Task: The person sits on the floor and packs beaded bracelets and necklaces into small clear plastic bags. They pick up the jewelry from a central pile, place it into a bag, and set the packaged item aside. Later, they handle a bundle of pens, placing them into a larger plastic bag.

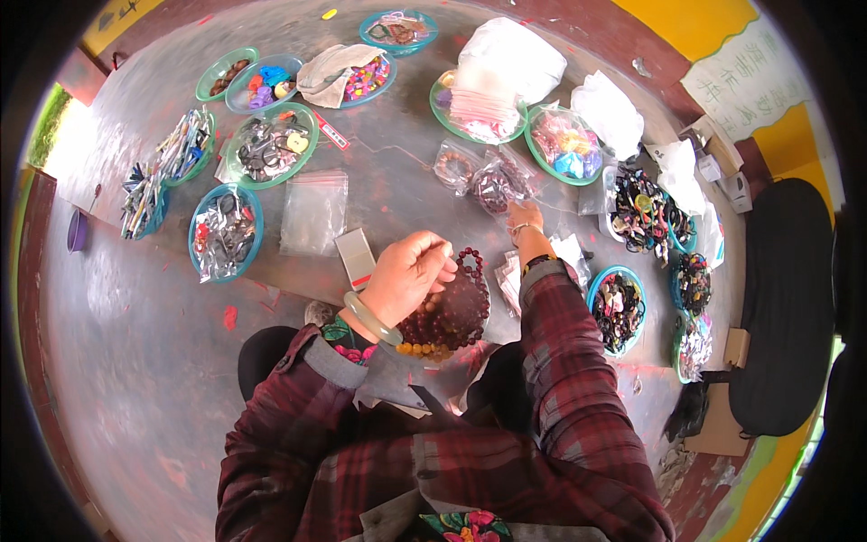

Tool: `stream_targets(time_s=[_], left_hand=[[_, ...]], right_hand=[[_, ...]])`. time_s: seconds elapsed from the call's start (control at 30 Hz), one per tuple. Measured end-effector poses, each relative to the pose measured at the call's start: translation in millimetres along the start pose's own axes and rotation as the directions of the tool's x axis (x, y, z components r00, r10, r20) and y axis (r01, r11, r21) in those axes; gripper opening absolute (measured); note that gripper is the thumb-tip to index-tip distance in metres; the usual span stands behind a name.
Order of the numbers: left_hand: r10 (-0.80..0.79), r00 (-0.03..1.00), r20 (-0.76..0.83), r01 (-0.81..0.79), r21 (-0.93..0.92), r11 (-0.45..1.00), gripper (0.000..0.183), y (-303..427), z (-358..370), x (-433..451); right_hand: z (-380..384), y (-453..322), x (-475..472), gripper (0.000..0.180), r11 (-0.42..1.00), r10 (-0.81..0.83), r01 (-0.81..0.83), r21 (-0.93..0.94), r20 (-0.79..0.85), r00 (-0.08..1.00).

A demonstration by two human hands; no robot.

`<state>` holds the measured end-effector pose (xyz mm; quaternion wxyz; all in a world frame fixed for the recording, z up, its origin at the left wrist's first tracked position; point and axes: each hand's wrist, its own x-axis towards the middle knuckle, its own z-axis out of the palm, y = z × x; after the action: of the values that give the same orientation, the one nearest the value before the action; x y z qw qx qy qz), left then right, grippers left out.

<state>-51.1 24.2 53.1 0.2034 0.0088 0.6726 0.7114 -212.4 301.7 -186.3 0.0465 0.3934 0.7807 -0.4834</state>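
Note:
My left hand (414, 276) is raised over a heap of dark red bead strands (467, 305), its fingers curled and a pale bangle on the wrist. Whether anything small sits between those fingertips is hidden. Some amber-coloured beads (423, 350) lie at the heap's near edge. Farther out, my right hand (525, 215) closes at the near edge of a clear plastic bag of dark bead bracelets (500, 184). Left of that bag lies another clear bag with a brown bead bracelet (454, 168). White packets (509, 283) lie beside my right forearm.
Clear zip bags (315, 213) and a small white box (355, 257) lie left of the beads. Bowls stand around: bagged goods (227, 269), pens (183, 177), pink packets (443, 130), hair ties (618, 351). A long black case (782, 305) stands at right.

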Motion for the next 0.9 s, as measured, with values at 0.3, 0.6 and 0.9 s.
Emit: stream_targets(time_s=[0.3, 0.6, 0.9], left_hand=[[0.012, 1.0, 0.008, -0.012, -0.004, 1.0, 0.017, 4.1, -10.0, -1.5], [0.033, 0.999, -0.009, -0.033, -0.013, 0.999, 0.019, -0.2, -11.3, -8.5], [0.052, 0.999, 0.018, -0.052, 0.011, 0.999, 0.019, -3.0, -8.7, -4.7]], right_hand=[[-4.6, 1.7, 37.2, 0.029, 0.461, -0.468, 0.397, -0.794, 0.163, 0.869], [-28.0, -6.1, 9.2, 0.025, 0.394, -0.166, -0.343, 0.852, 0.434, 0.886], [-68.8, -15.4, -2.4, 0.046, 0.38, -0.465, -0.424, 0.822, 0.566, 0.681]])
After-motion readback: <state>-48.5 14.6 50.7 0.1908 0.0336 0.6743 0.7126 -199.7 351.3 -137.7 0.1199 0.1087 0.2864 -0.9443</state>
